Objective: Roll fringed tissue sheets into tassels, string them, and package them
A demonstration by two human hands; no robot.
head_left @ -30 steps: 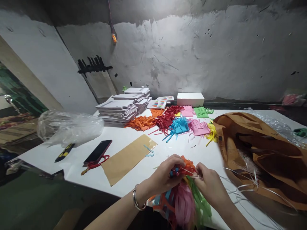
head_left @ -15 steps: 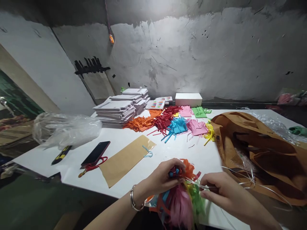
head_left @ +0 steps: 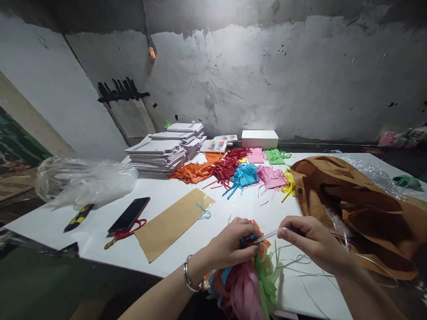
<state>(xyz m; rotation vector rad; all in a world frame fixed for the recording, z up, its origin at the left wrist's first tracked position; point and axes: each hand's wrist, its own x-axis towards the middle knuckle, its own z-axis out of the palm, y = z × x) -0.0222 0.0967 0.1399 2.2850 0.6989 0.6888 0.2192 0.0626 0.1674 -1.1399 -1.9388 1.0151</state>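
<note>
My left hand (head_left: 235, 242) is closed round the gathered top of a bunch of coloured paper tassels (head_left: 245, 289), with pink, green, orange and blue strips hanging over the table's front edge. A silver bangle (head_left: 187, 273) circles that wrist. My right hand (head_left: 308, 240), to the right, pinches a thin whitish string (head_left: 269, 234), stretched taut from the top of the bunch. Loose lengths of the string trail across the white table (head_left: 233, 209) below my right hand. The part of the bunch inside my left palm is hidden.
Fringed tassel pieces (head_left: 247, 174) lie mid-table before stacked white packets (head_left: 156, 153) and a white box (head_left: 259, 138). A brown bag (head_left: 353, 191) sits right. Leftward are a brown paper sheet (head_left: 175, 226), a phone (head_left: 130, 215), a cutter (head_left: 78, 218) and a clear plastic bag (head_left: 90, 180).
My right hand has moved up and away from the bunch, pulling the string tight. My left hand keeps its hold on the tassels. The view has shifted slightly.
</note>
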